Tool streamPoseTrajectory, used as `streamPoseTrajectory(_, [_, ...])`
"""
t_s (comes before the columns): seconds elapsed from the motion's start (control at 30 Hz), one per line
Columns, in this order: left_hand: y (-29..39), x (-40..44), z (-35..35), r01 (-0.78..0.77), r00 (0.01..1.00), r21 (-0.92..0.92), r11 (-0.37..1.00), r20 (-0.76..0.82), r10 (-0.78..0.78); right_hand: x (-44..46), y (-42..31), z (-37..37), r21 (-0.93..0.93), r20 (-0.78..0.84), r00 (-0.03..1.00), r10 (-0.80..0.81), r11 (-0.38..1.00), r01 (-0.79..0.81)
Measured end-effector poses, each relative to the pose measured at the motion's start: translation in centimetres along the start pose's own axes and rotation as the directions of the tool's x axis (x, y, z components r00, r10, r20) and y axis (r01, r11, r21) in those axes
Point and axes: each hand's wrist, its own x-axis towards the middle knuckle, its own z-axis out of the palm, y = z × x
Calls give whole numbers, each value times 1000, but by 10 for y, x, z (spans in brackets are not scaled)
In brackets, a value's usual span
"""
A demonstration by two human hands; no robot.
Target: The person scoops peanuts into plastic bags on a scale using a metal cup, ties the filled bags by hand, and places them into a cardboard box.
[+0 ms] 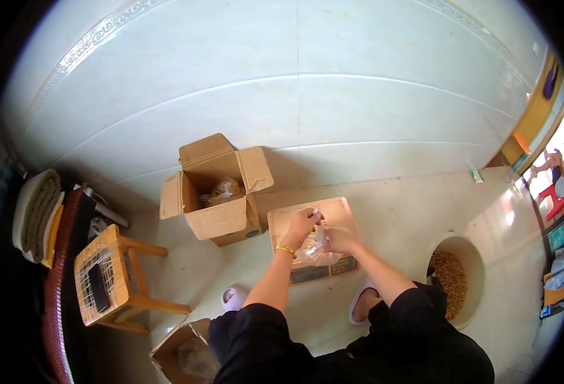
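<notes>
A clear plastic bag (318, 255) sits over a low, pale orange flat-topped stand (282, 224); what is in the bag is hard to make out. My left hand (303, 225), with a yellow bracelet at its wrist, pinches the gathered top of the bag. Lower and to the right, my right hand (339, 241) is closed on the bag's neck, its fingertips partly hidden by the plastic.
Beyond my left hand stands an open cardboard box (221, 217) with bagged items inside. Another carton (166, 355) is near my legs. A wooden stool (125, 281) holds a dark phone-like object (98, 288). At right is a bucket (477, 281) of brown pieces (449, 278).
</notes>
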Motion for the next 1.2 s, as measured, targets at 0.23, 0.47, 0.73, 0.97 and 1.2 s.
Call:
streamPoseTrajectory(0.23, [-1,-5,15,9,997,-40,999,-72,-12,11,7,2,584,-61,987,148,807,-85])
streamPoseTrajectory(0.47, [-48,-1,19,-296,955,583,757,168,244,-1,-5,-22,743,25,965,263,640,-194])
streamPoseTrajectory(0.73, [-87,13,17,-133,986,525,841,-13,164,-4,-18,-17,465,-222,931,291,871,-161])
streamPoseTrajectory(0.97, [-67,9,23,-195,970,730,655,46,237,-13,-48,-11,-404,-411,864,-291,908,113])
streamPoseTrajectory(1.2, [-70,8,17,-324,931,661,677,97,351,5,-10,-1,-8,-395,918,33,999,-39])
